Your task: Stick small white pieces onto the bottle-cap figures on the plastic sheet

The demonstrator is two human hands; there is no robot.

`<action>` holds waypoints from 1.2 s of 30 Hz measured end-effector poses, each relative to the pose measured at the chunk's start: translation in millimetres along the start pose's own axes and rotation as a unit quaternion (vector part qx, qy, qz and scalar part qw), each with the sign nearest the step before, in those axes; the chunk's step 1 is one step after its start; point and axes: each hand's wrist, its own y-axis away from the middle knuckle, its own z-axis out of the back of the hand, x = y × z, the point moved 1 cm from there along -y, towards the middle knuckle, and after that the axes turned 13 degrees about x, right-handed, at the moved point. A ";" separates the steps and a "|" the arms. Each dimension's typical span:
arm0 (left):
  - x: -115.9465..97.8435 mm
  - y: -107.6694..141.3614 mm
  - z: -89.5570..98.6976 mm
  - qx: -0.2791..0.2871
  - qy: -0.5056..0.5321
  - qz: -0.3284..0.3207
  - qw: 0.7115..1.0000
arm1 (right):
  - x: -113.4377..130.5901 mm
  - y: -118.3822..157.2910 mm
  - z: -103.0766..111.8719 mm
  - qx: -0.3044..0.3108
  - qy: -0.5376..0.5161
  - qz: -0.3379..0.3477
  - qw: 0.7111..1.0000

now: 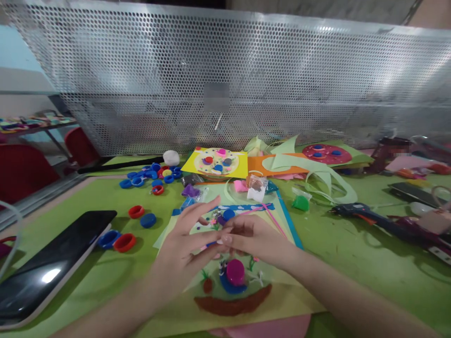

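Over a paper picture [299, 300] on the table, my left hand [186, 237] and my right hand [255, 237] meet at the fingertips. The left forefinger is lifted, while the thumb and another finger reach to the right hand's pinched fingers. A tiny pale bit shows between the fingertips, too small to name. Below them on the picture are a magenta bottle cap [235, 272] on blue clay, a brown curved clay strip [234, 303] and small clay plants. A blue cap [229, 215] lies just above the hands, partly covered beside them.
Left are a phone [59, 263], red and blue bottle caps [148, 220] and a cap pile [151, 174]. Behind stand a yellow card [186, 166] and a perforated metal panel [225, 61]. Bagged green clay [300, 203] and a glue gun [369, 218] lie right.
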 end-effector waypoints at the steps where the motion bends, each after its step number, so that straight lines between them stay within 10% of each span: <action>1: -0.7 -0.5 0.4 -0.002 -0.006 0.000 1.000 | 0.8 0.0 -0.4 -0.001 -0.003 0.000 1.000; 36: -0.5 -1.3 2.5 0.036 0.065 -0.014 0.997 | -8.6 0.4 5.3 -0.004 -0.001 0.067 0.998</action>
